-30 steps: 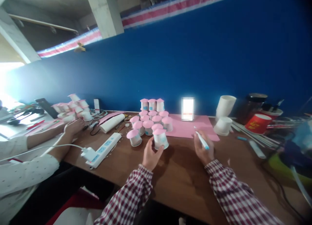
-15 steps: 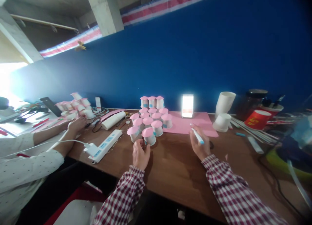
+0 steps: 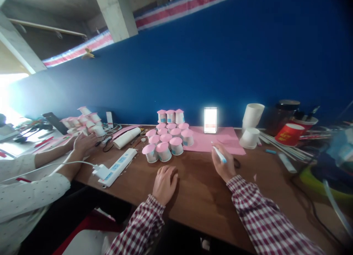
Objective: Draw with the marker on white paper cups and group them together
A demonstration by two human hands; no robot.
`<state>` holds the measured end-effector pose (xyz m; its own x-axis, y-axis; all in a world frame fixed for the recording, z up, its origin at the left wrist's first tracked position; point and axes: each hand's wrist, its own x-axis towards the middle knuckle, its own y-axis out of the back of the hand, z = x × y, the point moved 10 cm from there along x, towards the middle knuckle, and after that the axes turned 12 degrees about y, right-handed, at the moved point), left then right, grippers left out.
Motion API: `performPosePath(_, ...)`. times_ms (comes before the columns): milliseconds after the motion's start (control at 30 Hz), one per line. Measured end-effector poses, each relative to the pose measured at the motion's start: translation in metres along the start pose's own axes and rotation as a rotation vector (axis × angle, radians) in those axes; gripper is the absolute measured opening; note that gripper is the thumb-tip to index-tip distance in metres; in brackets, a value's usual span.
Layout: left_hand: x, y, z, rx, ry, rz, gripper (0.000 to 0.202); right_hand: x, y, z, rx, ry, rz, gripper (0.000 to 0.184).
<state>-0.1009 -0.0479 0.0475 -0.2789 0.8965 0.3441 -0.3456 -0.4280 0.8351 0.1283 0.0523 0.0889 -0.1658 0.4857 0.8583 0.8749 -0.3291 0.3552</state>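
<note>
My left hand (image 3: pixel 164 184) rests on the brown table, palm down, with nothing in it; its fingers are loosely bent and the thumb stands apart. Just beyond it, and not touching it, is a paper cup with a pink cone roof (image 3: pixel 163 152). Several more such cups stand in close rows behind, some with blue patches on their sides. Between the fingers of my right hand (image 3: pixel 224 165) is a white marker pen with a blue end (image 3: pixel 220 154), tilted, its thin tip pointing up and left. This hand is near the front edge of a pink paper sheet (image 3: pixel 234 139).
A bright phone (image 3: pixel 210 119) stands on the pink sheet. White paper cups (image 3: pixel 249 138) and a red cup (image 3: pixel 289 134) are at the right. To the left lie a power strip (image 3: pixel 118 167), a white roll (image 3: pixel 127 138) and a co-worker's hands (image 3: pixel 85 141) near similar cups.
My left hand has drawn back from the front roofed cup and now lies lower on the table. The right hand still holds the marker pen, with little movement.
</note>
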Motion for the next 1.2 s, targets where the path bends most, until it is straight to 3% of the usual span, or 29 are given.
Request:
performPosePath(233,-0.013,-0.008,0.053,-0.243,-0.118,-0.127,0.023,-0.001,-0.006,-0.001,0.003,0.035,-0.049,0.025)
performPosePath(467,0.023,-0.032,0.103,-0.549,-0.175,-0.166,0.037,-0.004,-0.011,0.004,-0.041,0.058,-0.068,0.030)
performPosePath(667,0.054,-0.071,0.124,-0.750,-0.131,-0.243,0.032,-0.008,-0.016,0.019,-0.095,0.012,-0.056,0.032)
performPosePath(767,0.059,-0.077,0.133,-0.740,-0.161,-0.230,0.029,-0.008,-0.012,0.028,-0.135,-0.056,-0.044,0.036)
performPosePath(933,0.057,-0.070,0.134,-0.734,-0.187,-0.129,0.020,-0.010,-0.007,0.014,-0.106,0.014,-0.037,0.039)
performPosePath(1133,0.062,-0.075,0.104,-0.849,0.082,-0.089,0.029,-0.011,-0.017,-0.006,-0.119,0.118,-0.130,0.046)
performPosePath(1200,0.063,-0.076,0.101,-0.842,0.115,-0.093,0.033,-0.012,-0.018,-0.004,-0.132,0.105,-0.141,0.046)
